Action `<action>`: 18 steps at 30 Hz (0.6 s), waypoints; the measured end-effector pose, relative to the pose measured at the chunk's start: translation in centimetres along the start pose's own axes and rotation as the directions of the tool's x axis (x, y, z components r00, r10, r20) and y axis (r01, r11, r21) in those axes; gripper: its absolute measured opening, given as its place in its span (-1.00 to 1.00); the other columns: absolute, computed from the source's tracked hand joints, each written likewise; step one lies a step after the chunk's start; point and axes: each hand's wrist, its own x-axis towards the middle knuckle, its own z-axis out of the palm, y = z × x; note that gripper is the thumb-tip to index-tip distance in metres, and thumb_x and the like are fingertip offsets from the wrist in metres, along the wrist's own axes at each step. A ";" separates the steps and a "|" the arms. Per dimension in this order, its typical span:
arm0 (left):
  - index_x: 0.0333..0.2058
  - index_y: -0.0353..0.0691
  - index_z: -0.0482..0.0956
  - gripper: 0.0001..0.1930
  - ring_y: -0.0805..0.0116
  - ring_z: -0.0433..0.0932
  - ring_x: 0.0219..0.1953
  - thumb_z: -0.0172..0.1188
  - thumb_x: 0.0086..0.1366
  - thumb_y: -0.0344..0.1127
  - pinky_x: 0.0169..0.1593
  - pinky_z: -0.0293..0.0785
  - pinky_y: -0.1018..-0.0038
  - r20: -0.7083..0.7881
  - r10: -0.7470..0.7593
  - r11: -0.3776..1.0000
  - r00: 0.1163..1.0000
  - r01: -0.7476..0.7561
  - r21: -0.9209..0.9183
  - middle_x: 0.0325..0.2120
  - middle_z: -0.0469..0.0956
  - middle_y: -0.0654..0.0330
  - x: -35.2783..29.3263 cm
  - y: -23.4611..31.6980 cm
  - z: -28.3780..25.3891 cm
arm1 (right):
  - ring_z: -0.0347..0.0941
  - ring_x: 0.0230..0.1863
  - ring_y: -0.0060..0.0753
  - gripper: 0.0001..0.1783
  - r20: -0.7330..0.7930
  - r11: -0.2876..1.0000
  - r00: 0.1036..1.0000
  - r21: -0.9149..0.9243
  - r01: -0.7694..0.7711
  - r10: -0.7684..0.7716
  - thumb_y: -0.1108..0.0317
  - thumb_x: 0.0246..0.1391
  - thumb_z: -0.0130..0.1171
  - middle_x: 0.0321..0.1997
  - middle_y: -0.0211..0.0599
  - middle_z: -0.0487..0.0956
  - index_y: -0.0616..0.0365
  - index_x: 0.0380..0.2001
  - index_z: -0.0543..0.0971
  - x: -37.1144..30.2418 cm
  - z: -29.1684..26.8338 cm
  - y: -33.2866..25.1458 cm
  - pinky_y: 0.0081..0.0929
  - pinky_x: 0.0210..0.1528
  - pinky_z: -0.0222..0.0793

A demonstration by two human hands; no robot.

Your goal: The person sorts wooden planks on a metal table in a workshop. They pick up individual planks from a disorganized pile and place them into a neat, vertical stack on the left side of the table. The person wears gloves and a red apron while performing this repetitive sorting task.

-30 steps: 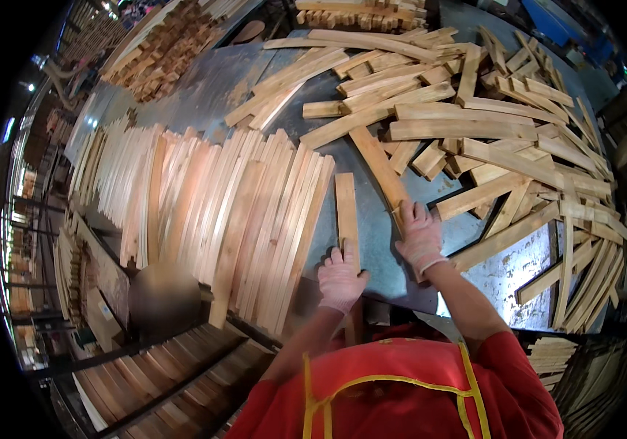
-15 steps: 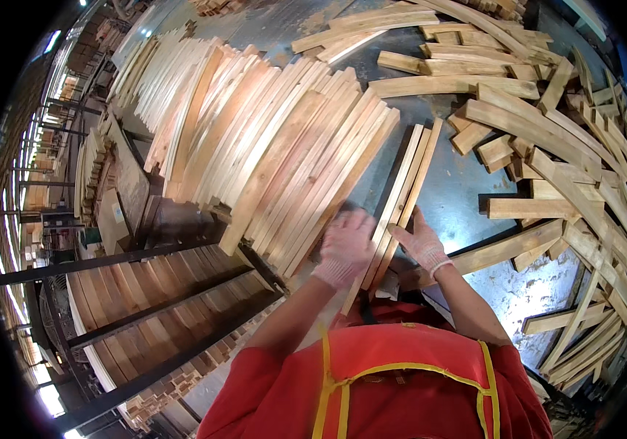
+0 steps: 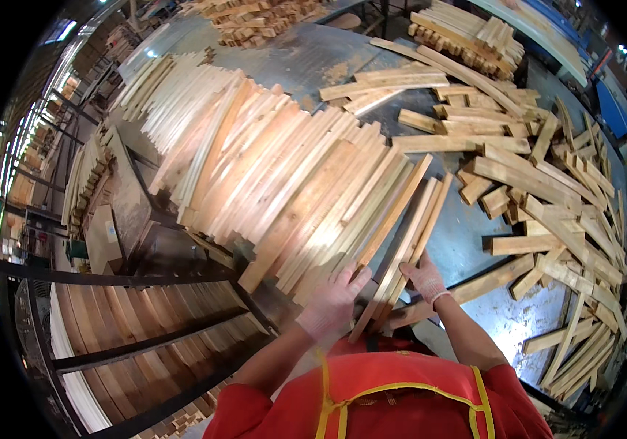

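Note:
My left hand (image 3: 329, 301), in a pale knit glove, pinches the near end of a wooden strip (image 3: 395, 211). That strip lies slanted along the right edge of a wide row of similar wooden strips (image 3: 295, 194) laid side by side. My right hand (image 3: 425, 279), gloved too, is closed on the right side of a few upright-edged strips (image 3: 410, 245), its thumb on their top. A dark gap separates these strips from the one at my left hand. Their near ends reach close to my red apron (image 3: 401, 377).
A jumbled heap of wooden pieces (image 3: 540, 197) covers the right of the metal tabletop (image 3: 452, 238). Stacked wood (image 3: 467, 36) stands at the far side. At lower left, a dark metal rack (image 3: 152, 340) holds rows of boards.
My left hand has gone from lying beside the strips to pinching one strip's near end, and that strip now sits left of the others. The view has shifted, showing more of the table's far side.

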 end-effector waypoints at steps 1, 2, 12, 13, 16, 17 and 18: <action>0.32 -0.10 0.51 -0.43 -0.10 0.59 0.15 0.14 0.31 -0.40 0.26 0.49 0.04 -0.005 -0.052 0.998 0.999 0.051 -0.040 0.22 0.53 -0.09 0.0 -0.5 -2.0 | 0.65 -0.10 -0.19 0.03 0.041 1.000 0.999 0.010 0.018 -0.019 0.12 0.14 0.44 -0.02 -0.06 0.70 0.13 0.54 0.11 0.2 0.8 -0.3 -0.25 -0.05 0.58; 0.34 -0.10 0.50 -0.41 -0.10 0.61 0.12 0.15 0.30 -0.40 0.23 0.51 0.06 -0.023 -0.101 0.993 0.995 0.100 -0.056 0.19 0.54 -0.08 0.0 -1.3 -3.5 | 0.63 -0.03 -0.17 0.07 0.105 0.983 0.979 0.075 0.165 -0.172 0.11 0.14 0.45 0.04 -0.03 0.68 0.14 0.56 0.08 0.8 2.1 0.6 -0.24 0.04 0.56; 0.22 -0.21 0.54 -0.52 0.06 0.58 0.09 0.15 0.38 -0.19 0.08 0.53 0.06 -0.147 -0.189 0.876 0.971 0.235 0.422 0.09 0.58 0.02 3.4 -8.3 -9.6 | 0.43 0.30 0.06 -0.12 0.540 -0.046 0.688 -0.801 0.597 -0.485 0.06 0.05 0.42 0.17 -0.10 0.58 0.05 0.40 0.35 -6.9 -3.5 -1.0 0.03 0.42 0.27; 0.23 -0.27 0.53 -0.50 0.06 0.51 0.20 0.17 0.39 -0.14 0.14 0.47 0.03 -0.076 -0.173 0.856 0.982 0.188 0.481 0.17 0.53 -0.01 2.7 -7.0 -6.3 | 0.41 0.32 0.01 -0.16 0.570 -0.095 0.668 -0.790 0.606 -0.479 0.07 0.03 0.41 0.17 -0.12 0.57 0.04 0.36 0.40 -7.2 -4.6 0.5 0.04 0.44 0.24; 0.29 -0.25 0.44 -0.43 0.05 0.48 0.23 0.17 0.35 -0.17 0.18 0.44 0.03 -0.015 0.160 0.986 0.987 -0.160 -0.047 0.21 0.49 -0.02 2.9 1.7 0.5 | 0.41 0.30 0.01 -0.27 0.638 -0.134 0.564 -0.716 0.686 -0.524 0.11 -0.02 0.40 0.14 -0.15 0.57 0.04 0.25 0.51 -5.9 -6.1 3.8 0.06 0.43 0.24; 0.31 -0.25 0.42 -0.42 0.05 0.48 0.22 0.15 0.34 -0.21 0.18 0.45 0.02 0.066 0.130 0.991 0.989 -0.128 -0.027 0.21 0.49 -0.01 2.7 4.3 3.0 | 0.42 0.28 0.03 -0.31 0.655 -0.130 0.516 -0.679 0.723 -0.552 0.13 -0.04 0.39 0.13 -0.15 0.57 0.04 0.21 0.54 -5.1 -6.2 4.2 0.07 0.43 0.25; 0.32 -0.26 0.40 -0.42 0.05 0.48 0.22 0.13 0.33 -0.24 0.19 0.46 0.01 0.147 0.104 0.994 0.984 -0.105 -0.005 0.21 0.49 0.00 2.7 6.8 5.5 | 0.44 0.25 0.02 -0.32 0.605 -0.068 0.545 -0.704 0.707 -0.580 0.15 -0.04 0.38 0.12 -0.12 0.58 0.05 0.21 0.54 -4.8 -6.5 3.9 0.05 0.43 0.25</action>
